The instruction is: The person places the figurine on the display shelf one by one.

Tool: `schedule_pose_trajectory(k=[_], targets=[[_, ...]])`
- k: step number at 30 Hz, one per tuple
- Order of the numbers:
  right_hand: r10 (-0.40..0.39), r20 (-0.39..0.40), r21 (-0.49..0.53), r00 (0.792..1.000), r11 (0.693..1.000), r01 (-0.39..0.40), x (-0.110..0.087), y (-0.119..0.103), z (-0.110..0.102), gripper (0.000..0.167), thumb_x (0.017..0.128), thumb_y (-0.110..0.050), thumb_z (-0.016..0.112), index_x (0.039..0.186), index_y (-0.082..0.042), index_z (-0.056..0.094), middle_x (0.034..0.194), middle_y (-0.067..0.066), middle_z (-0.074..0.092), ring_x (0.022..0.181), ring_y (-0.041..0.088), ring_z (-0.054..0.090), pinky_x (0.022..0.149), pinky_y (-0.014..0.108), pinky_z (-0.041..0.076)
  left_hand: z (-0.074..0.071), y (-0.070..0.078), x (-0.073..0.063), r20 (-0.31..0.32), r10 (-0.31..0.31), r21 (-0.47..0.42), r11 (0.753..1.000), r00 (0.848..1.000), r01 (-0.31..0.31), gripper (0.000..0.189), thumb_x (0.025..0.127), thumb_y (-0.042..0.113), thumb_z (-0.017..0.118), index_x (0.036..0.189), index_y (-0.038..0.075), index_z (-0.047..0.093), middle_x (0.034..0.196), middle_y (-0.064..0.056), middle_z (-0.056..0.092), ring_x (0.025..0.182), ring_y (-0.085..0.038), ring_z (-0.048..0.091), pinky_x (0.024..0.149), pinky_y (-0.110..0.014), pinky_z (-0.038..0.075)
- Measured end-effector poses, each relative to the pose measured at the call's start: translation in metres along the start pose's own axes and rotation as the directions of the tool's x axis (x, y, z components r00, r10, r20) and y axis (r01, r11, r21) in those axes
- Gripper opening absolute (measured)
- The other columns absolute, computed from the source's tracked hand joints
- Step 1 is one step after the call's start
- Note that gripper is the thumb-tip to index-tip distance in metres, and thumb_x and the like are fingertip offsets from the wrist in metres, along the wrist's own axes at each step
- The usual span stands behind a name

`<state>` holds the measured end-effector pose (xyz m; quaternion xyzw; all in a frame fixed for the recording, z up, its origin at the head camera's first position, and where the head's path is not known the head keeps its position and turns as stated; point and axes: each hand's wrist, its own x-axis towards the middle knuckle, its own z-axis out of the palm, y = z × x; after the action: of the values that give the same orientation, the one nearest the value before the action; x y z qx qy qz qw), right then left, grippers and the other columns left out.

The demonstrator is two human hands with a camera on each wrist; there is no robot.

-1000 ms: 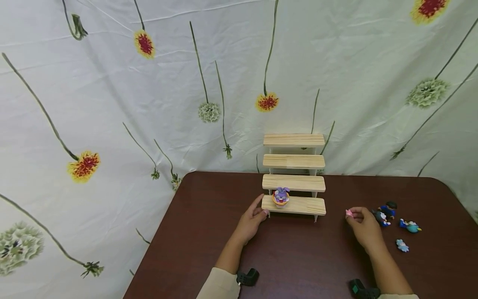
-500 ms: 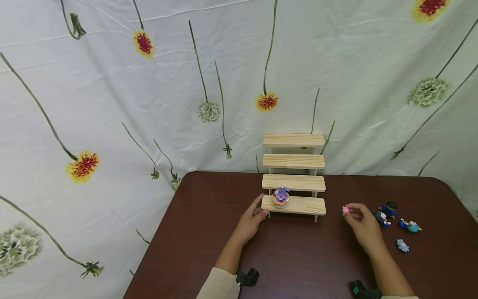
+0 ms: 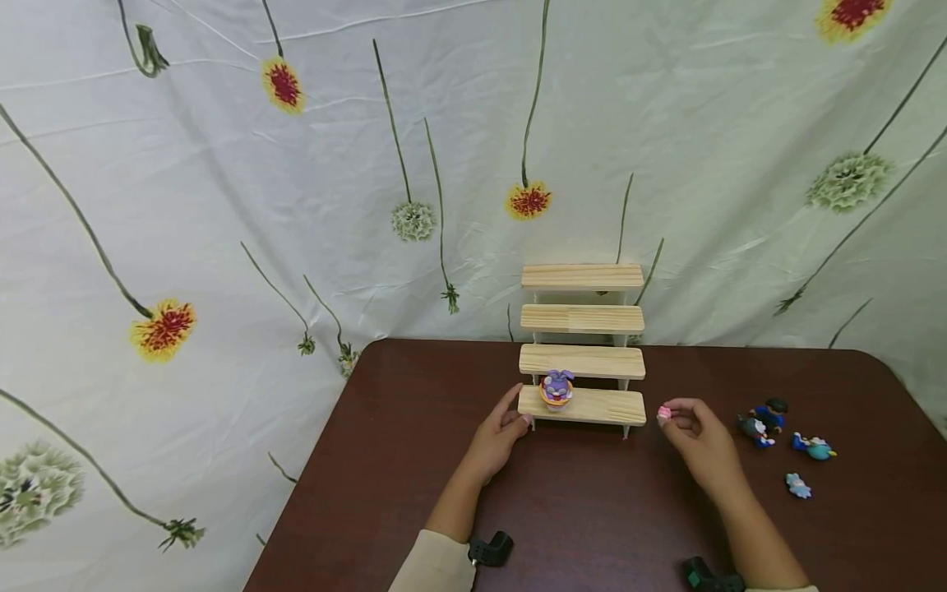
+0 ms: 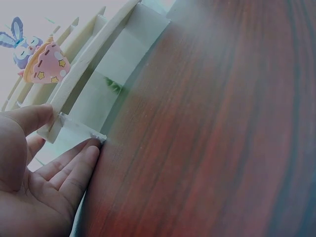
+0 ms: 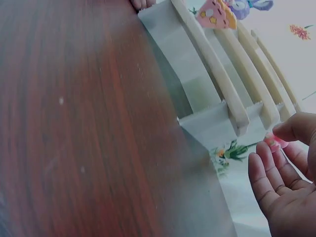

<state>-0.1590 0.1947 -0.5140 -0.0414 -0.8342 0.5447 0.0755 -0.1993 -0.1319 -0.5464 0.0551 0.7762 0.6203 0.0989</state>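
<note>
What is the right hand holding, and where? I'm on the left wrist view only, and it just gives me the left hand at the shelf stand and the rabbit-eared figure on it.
Observer: The head view shows the right hand pinching a small pink figure, just off the right end of the lowest shelf.
Reviewer: Are there any other figures my view misses?
Observer: Yes, a light-blue figure lies on the dark table, to the right of that hand, with a turquoise figure and others farther back.
</note>
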Motion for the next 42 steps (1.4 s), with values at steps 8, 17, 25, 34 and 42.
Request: schedule_pose_trajectory(k=[8, 17, 25, 34, 42], targets=[[0.01, 0.053, -0.003, 0.999, 1.0, -0.01, -0.002, -0.007, 0.008, 0.039, 0.1, -0.033, 0.066, 0.126, -0.006, 0.06, 0.121, 0.012, 0.065, 0.091, -0.012, 0.056, 0.075, 0.012, 0.05, 0.0, 0.0, 0.0, 0.002, 0.0, -0.008, 1.0, 1.0, 0.0, 0.064, 0.103, 0.037, 0.06, 0.16, 0.031, 0.031, 0.125, -0.015, 0.069, 0.118, -0.027, 0.066, 0.107, -0.048, 0.049], [-0.086, 0.029, -0.004, 0.996, 0.996, 0.087, -0.003, -0.011, 0.019, 0.03, 0.1, -0.023, 0.067, 0.12, -0.003, 0.062, 0.117, 0.013, 0.066, 0.093, -0.012, 0.057, 0.08, 0.005, 0.048, 0.0, 0.001, -0.002, 0.005, -0.008, -0.011, 1.0, 1.0, 0.008, 0.064, 0.103, 0.037, 0.059, 0.16, 0.033, 0.03, 0.127, -0.015, 0.068, 0.121, -0.029, 0.065, 0.109, -0.048, 0.048], [-0.129, 0.047, -0.031, 0.99, 0.991, 0.131, -0.002, -0.016, 0.028, 0.025, 0.098, -0.022, 0.069, 0.116, -0.006, 0.065, 0.107, 0.011, 0.068, 0.091, -0.007, 0.057, 0.08, 0.008, 0.048, 0.0, 0.003, -0.002, 0.003, -0.012, -0.007, 1.0, 1.0, 0.012, 0.064, 0.103, 0.038, 0.059, 0.16, 0.033, 0.03, 0.127, -0.014, 0.068, 0.121, -0.029, 0.065, 0.109, -0.049, 0.048], [-0.186, 0.016, -0.08, 0.982, 0.979, 0.186, 0.001, -0.021, 0.039, 0.021, 0.096, -0.02, 0.072, 0.112, -0.008, 0.068, 0.096, 0.007, 0.069, 0.084, -0.003, 0.057, 0.074, 0.014, 0.048, -0.001, 0.003, -0.003, 0.001, -0.012, -0.004, 1.0, 1.0, 0.012, 0.064, 0.103, 0.037, 0.059, 0.16, 0.033, 0.03, 0.127, -0.014, 0.068, 0.121, -0.028, 0.065, 0.108, -0.047, 0.049], [-0.246, 0.009, -0.035, 0.969, 0.969, 0.246, 0.002, -0.024, 0.044, 0.018, 0.093, -0.011, 0.073, 0.11, -0.005, 0.069, 0.091, 0.008, 0.07, 0.081, -0.002, 0.058, 0.07, 0.015, 0.05, 0.0, 0.001, -0.001, 0.002, -0.008, -0.002, 1.0, 1.0, 0.008, 0.064, 0.103, 0.035, 0.059, 0.16, 0.03, 0.03, 0.127, -0.016, 0.068, 0.121, -0.029, 0.065, 0.107, -0.047, 0.05]])
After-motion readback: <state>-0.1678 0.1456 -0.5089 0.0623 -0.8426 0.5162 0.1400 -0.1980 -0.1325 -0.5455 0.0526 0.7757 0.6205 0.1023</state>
